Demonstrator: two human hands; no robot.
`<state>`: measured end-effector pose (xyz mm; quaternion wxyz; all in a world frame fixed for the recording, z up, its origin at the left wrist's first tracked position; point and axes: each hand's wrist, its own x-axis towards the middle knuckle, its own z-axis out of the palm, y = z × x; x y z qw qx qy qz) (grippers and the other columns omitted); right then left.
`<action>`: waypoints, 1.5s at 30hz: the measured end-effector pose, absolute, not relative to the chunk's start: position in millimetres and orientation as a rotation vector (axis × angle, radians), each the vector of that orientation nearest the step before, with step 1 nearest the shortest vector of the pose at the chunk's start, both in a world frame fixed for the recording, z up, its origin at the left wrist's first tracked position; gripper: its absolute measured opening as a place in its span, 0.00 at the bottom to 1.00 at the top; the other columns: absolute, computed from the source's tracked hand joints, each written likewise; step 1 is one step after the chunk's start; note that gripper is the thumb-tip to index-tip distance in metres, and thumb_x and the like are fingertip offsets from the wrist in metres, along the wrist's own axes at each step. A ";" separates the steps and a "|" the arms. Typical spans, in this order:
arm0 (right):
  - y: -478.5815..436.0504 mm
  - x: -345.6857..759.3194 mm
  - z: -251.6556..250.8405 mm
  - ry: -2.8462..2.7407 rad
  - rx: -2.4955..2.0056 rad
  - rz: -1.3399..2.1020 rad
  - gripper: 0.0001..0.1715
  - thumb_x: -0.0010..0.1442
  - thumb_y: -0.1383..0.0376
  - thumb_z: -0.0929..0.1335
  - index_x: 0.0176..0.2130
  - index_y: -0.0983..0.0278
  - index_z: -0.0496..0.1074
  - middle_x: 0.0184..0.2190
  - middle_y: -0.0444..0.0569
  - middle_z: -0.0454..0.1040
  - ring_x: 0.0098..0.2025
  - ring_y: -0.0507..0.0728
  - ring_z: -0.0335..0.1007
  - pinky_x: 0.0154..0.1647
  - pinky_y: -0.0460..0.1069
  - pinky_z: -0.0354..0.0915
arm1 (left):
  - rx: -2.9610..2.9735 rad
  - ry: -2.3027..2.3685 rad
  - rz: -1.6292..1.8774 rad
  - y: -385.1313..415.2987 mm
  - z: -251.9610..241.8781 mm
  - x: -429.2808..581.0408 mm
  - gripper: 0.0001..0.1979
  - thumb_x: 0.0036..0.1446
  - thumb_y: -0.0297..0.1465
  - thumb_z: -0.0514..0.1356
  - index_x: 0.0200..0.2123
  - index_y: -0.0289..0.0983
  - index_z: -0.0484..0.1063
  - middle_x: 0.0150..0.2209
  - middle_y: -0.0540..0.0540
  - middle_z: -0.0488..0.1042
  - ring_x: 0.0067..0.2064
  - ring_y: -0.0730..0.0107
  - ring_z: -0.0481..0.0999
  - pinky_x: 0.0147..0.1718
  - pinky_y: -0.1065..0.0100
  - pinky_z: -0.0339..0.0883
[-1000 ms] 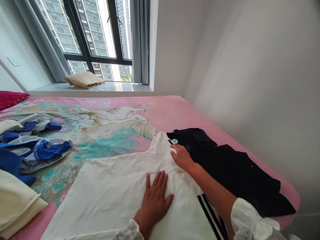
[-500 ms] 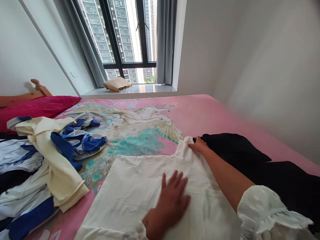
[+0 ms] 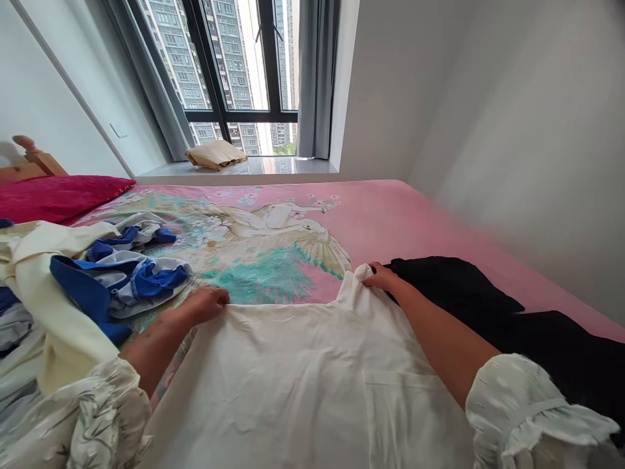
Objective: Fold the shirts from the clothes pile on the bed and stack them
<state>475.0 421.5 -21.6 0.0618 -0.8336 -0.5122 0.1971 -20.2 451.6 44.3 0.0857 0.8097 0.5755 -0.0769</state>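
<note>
A white garment [image 3: 303,378] lies spread flat on the pink bed [image 3: 400,221] right in front of me. My left hand [image 3: 208,303] is closed on its far left corner. At the far right corner, my right hand [image 3: 381,277] pinches a bunched-up bit of the white cloth. A pocket seam shows on the garment under my right forearm. A black garment [image 3: 488,312] lies on the bed just right of my right hand, touching the white one.
A heap of blue, white and cream clothes [image 3: 88,286] lies at the left. A red pillow [image 3: 53,195] sits by the wooden headboard. A tan folded item [image 3: 215,154] rests on the window sill. A white wall runs close along the bed's right side.
My left hand left the middle of the white garment and moved to its far left corner, gripping it. My right hand kept its pinch at the right corner.
</note>
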 end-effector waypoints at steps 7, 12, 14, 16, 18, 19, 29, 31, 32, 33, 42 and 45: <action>426.1 457.7 -0.2 -1.467 -2.536 0.592 0.37 0.37 0.63 0.73 0.49 0.62 0.67 0.46 0.58 0.68 0.52 0.68 0.62 0.46 0.56 0.61 | 2.506 1.663 -0.184 437.3 45.0 -32.4 0.13 0.43 0.29 0.51 0.32 0.41 0.73 0.35 0.47 0.76 0.40 0.61 0.73 0.34 0.67 0.60; 396.9 452.0 21.3 -1.422 -2.316 0.429 0.11 0.46 0.62 0.67 0.33 0.62 0.70 0.38 0.51 0.71 0.44 0.61 0.66 0.42 0.51 0.62 | 2.620 1.628 -0.125 422.2 55.4 -39.8 0.12 0.50 0.32 0.49 0.30 0.40 0.73 0.33 0.45 0.75 0.37 0.61 0.72 0.35 0.66 0.59; 379.1 454.1 34.4 -1.390 -2.196 0.397 0.12 0.51 0.61 0.63 0.35 0.62 0.69 0.34 0.48 0.72 0.39 0.57 0.67 0.39 0.49 0.63 | 2.652 1.593 -0.094 414.4 61.1 -43.8 0.14 0.52 0.32 0.48 0.31 0.40 0.73 0.32 0.46 0.75 0.37 0.63 0.72 0.35 0.66 0.60; 358.2 456.0 51.0 -1.361 -2.101 0.382 0.16 0.54 0.60 0.59 0.41 0.64 0.67 0.32 0.47 0.72 0.37 0.56 0.67 0.36 0.48 0.64 | 2.680 1.553 -0.058 405.8 65.6 -48.1 0.15 0.54 0.32 0.46 0.31 0.40 0.73 0.32 0.46 0.75 0.37 0.63 0.72 0.36 0.66 0.60; 333.0 455.6 70.6 -1.343 -1.954 0.419 0.20 0.55 0.61 0.59 0.46 0.65 0.66 0.34 0.47 0.73 0.37 0.55 0.68 0.36 0.47 0.65 | 2.700 1.516 -0.015 396.6 68.4 -52.8 0.16 0.56 0.33 0.46 0.32 0.40 0.74 0.34 0.46 0.76 0.38 0.64 0.72 0.39 0.66 0.60; 318.5 454.1 80.9 -1.334 -1.836 0.476 0.22 0.55 0.60 0.60 0.48 0.65 0.65 0.34 0.47 0.74 0.37 0.55 0.69 0.36 0.47 0.65 | 2.715 1.495 0.021 391.8 69.0 -55.5 0.16 0.56 0.33 0.46 0.32 0.40 0.74 0.35 0.47 0.77 0.39 0.64 0.72 0.40 0.66 0.60; 143.1 417.9 106.8 -1.200 -1.451 0.740 0.19 0.52 0.54 0.70 0.40 0.63 0.75 0.36 0.49 0.76 0.39 0.58 0.71 0.43 0.51 0.66 | 2.932 1.246 0.350 326.4 59.7 -92.3 0.14 0.58 0.31 0.50 0.33 0.45 0.76 0.38 0.50 0.79 0.43 0.65 0.74 0.49 0.62 0.59; 118.5 408.6 90.9 -1.222 -1.478 0.731 0.18 0.53 0.54 0.69 0.39 0.63 0.75 0.37 0.50 0.76 0.40 0.58 0.71 0.44 0.51 0.66 | 2.932 1.211 0.331 314.3 52.2 -97.9 0.14 0.57 0.30 0.50 0.34 0.46 0.76 0.38 0.50 0.79 0.44 0.66 0.74 0.50 0.62 0.59; 109.2 404.1 82.9 -1.242 -1.490 0.734 0.17 0.54 0.53 0.69 0.38 0.63 0.75 0.37 0.51 0.76 0.40 0.58 0.72 0.44 0.50 0.66 | 2.932 1.210 0.323 309.3 48.0 -100.0 0.14 0.57 0.29 0.51 0.34 0.46 0.76 0.38 0.50 0.79 0.44 0.66 0.74 0.50 0.62 0.58; 101.7 400.0 75.7 -1.264 -1.499 0.748 0.17 0.54 0.53 0.69 0.37 0.63 0.75 0.37 0.51 0.77 0.40 0.58 0.72 0.44 0.50 0.66 | 2.930 1.220 0.314 305.1 44.1 -101.6 0.14 0.57 0.28 0.50 0.34 0.46 0.76 0.38 0.50 0.79 0.43 0.66 0.74 0.49 0.62 0.59; 70.3 399.4 58.6 -1.190 -1.542 0.774 0.12 0.53 0.55 0.68 0.32 0.60 0.74 0.41 0.53 0.77 0.44 0.62 0.73 0.44 0.52 0.68 | 2.785 1.335 0.260 272.3 52.9 -100.5 0.15 0.59 0.29 0.49 0.35 0.44 0.76 0.39 0.47 0.78 0.44 0.64 0.72 0.48 0.60 0.58; 59.1 402.2 46.2 -1.361 -1.623 0.818 0.07 0.50 0.61 0.66 0.31 0.59 0.73 0.41 0.52 0.77 0.46 0.64 0.72 0.48 0.56 0.67 | 2.751 1.354 0.224 262.3 48.1 -100.2 0.14 0.59 0.30 0.50 0.37 0.45 0.76 0.40 0.47 0.78 0.46 0.65 0.71 0.50 0.62 0.59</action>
